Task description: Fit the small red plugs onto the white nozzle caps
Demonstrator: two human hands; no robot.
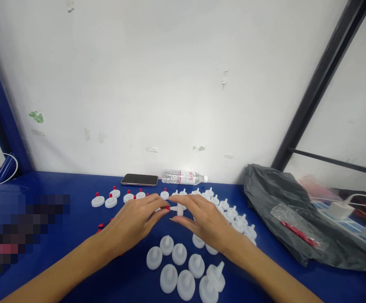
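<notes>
My left hand (138, 221) pinches a small red cap (167, 208) at the tip of a white nozzle lid. The lid (180, 209) is tipped on its side, its nozzle toward the left, between the thumb and fingers of my right hand (203, 216). Below my hands stand several white nozzle lids (179, 254) without red caps, and more (241, 219) spread to the right. Behind my left hand are white lids with red caps on them (97, 200). A few loose red caps (101, 226) lie beside my left wrist, partly hidden by it.
A phone (139, 180) and a clear bottle lying down (184, 177) are at the table's back edge by the wall. On the right lie a dark plastic bag (274, 202), a clear bag of red pieces (299, 231) and a power strip with plugs (353, 223).
</notes>
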